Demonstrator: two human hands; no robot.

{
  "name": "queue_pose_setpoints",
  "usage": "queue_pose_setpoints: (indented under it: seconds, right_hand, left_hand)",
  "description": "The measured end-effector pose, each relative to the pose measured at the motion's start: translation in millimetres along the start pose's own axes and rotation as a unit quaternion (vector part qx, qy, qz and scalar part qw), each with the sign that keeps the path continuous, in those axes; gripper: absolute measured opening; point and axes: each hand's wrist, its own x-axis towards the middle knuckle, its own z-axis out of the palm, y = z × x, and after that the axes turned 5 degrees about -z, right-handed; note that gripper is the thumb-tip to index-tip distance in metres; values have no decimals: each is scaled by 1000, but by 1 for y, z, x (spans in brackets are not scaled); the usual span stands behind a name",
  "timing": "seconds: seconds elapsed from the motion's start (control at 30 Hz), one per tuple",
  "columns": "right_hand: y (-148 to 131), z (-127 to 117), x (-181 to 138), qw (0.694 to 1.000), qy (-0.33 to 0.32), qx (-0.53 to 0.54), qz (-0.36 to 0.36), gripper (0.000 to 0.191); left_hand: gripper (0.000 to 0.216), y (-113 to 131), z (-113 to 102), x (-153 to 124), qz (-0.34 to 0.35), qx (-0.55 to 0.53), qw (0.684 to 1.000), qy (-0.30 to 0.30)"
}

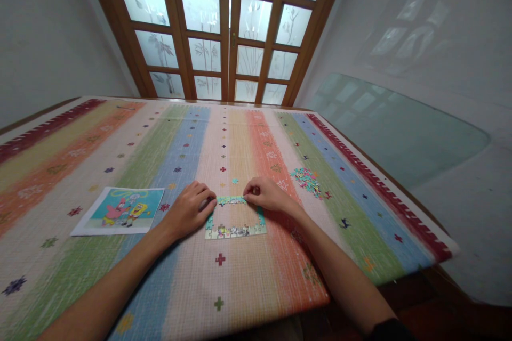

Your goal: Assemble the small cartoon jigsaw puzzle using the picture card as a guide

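Observation:
A partly joined jigsaw puzzle (pixel 236 232) lies flat on the striped tablecloth as a border around an open middle. My left hand (pixel 193 206) rests at its upper left corner, fingers curled and closed on the puzzle's edge. At the upper right corner is my right hand (pixel 267 193), with thumb and fingertips pinched together on the top border. Whatever is between those fingertips is too small and covered to make out. Just beyond the top border, a single turquoise puzzle piece (pixel 235 181) lies loose.
A printed cartoon picture sheet (pixel 124 211) lies left of my left forearm. Several loose puzzle pieces are heaped in a pile (pixel 307 181) to the right. The tablecloth (pixel 224 287) covers the table, whose far edge stands near wooden glass-paned doors (pixel 228 37).

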Motion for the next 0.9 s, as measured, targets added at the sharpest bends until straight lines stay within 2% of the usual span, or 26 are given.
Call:
queue_pose_setpoints:
  seconds: [0.27, 0.67, 0.8, 0.9]
  right_hand:
    - [-5, -1, -1, 1000, -13, -27, -2, 9]
    - [-6, 2, 0, 999, -19, -29, -9, 11]
    - [-3, 5, 1, 999, 26, -11, -16, 7]
    - [-1, 8, 5, 997, 75, -19, -9, 9]
  left_hand:
    - [19, -1, 2, -1, 12, 14, 1000, 3]
    - [20, 1, 1, 0, -11, -2, 1000, -6]
    - [22, -3, -1, 1, -18, 7, 1000, 8]
    - [20, -11, -3, 1, -44, 39, 997, 43]
